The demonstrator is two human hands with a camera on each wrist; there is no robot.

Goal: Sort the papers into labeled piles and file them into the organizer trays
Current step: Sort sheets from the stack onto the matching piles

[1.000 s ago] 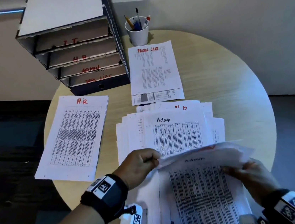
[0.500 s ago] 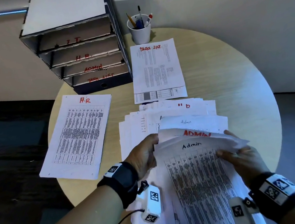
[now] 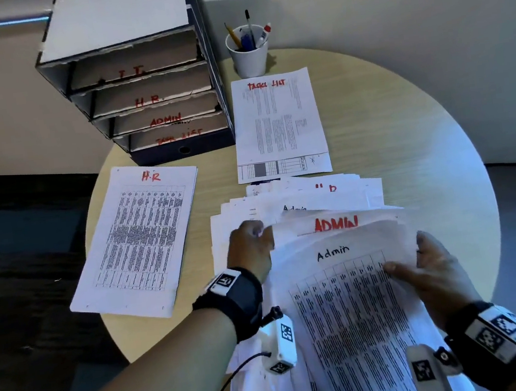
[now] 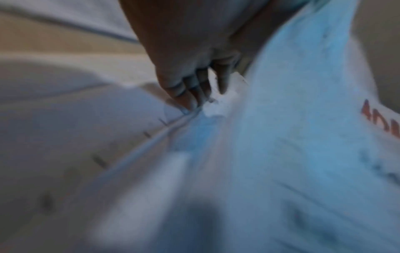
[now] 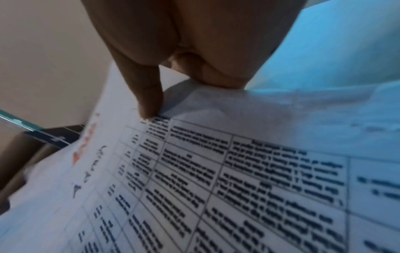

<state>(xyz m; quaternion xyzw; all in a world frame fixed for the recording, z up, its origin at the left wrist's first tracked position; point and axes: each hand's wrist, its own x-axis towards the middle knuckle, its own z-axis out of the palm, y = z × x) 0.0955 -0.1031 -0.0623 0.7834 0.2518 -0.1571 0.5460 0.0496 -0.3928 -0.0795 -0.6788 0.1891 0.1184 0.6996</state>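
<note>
A sheaf of sheets headed "Admin" [image 3: 353, 297] is held raised above the near edge of the round table [image 3: 405, 131] by both hands. Its right edge is pinched by the right hand [image 3: 435, 274], thumb lying on the printed face and fingers curled beneath, as the right wrist view confirms. Its left edge is gripped by the left hand [image 3: 251, 248]; in the blurred left wrist view the fingers [image 4: 190, 92] are seen bent down into the paper edges. Under the sheaf a fanned, unsorted stack [image 3: 299, 200] is spread on the table, and a sheet marked "ADMIN" in red [image 3: 335, 223] shows just behind the top page. An "H.R" pile [image 3: 138, 239] lies to the left, and a "Task List" pile [image 3: 277, 121] lies further back, beside the organizer [image 3: 155, 110] with trays labelled I.T., H.R., ADMIN and TASK LIST. A white cup of pens [image 3: 249, 53] stands behind that pile.
</note>
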